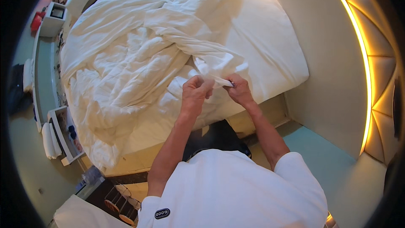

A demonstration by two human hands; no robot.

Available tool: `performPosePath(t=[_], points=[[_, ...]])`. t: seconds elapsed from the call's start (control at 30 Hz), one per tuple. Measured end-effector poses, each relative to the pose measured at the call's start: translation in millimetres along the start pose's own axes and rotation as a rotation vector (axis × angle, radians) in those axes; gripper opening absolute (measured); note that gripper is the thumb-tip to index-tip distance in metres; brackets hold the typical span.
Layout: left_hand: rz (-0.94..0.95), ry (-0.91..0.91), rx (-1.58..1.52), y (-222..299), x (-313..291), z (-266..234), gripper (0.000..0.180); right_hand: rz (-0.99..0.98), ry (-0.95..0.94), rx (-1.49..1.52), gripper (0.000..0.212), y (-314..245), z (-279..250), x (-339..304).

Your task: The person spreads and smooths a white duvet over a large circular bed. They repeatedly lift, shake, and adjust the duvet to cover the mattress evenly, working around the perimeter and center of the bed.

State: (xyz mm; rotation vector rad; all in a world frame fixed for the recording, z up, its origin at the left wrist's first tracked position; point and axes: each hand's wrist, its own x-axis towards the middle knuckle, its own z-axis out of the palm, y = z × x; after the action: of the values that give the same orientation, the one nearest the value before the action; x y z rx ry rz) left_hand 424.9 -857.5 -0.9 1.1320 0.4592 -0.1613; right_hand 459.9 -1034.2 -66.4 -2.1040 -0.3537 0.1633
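the right hand [240, 91] closes firmly on a narrow edge [221, 80] of the white bedding [122, 59], while the left hand [196, 94] has its fingers curled right beside that edge; whether they pinch the cloth, i cannot tell. the bedding lies in a crumpled heap across the middle and left of the mattress [272, 50], with the held part drawn up near the mattress's front side. the likeliest trouble is a twist: the cloth bunches into rope-like folds just beyond the hands, so a pull there could tighten the tangle rather than open it. if the left hand has only a light hold, or none, the edge could slip and its corner be lost among identical white folds. at the left front, bedding hangs over the side, so its weight could drag more cloth toward the floor.
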Motion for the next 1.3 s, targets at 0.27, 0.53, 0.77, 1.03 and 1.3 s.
performPosePath(t=[0.27,0.53,0.77,1.03,1.3], points=[[-0.024,0.12,0.088,-1.6,1.0,-40.4,0.009,0.389,-0.351,0.704,0.019,-46.7,-53.3,-2.2],[-0.012,0.044,0.106,-25.8,-20.0,-58.6,0.009,0.56,-0.154,1.003,0.024,-68.4,-61.4,-17.4],[0.006,-0.039,0.349,-27.9,-59.1,-31.6,0.023,0.554,-0.137,0.791,0.024,-104.7,-37.3,-25.7],[-0.075,-0.193,-0.017,-57.9,-72.7,-63.8,0.016,0.517,0.074,0.594,0.016,-125.2,-40.2,-26.1],[-0.185,-0.249,-0.394,-44.8,-70.9,-69.9,0.016,0.093,0.443,-0.084,0.011,-109.0,-9.0,-48.5]])
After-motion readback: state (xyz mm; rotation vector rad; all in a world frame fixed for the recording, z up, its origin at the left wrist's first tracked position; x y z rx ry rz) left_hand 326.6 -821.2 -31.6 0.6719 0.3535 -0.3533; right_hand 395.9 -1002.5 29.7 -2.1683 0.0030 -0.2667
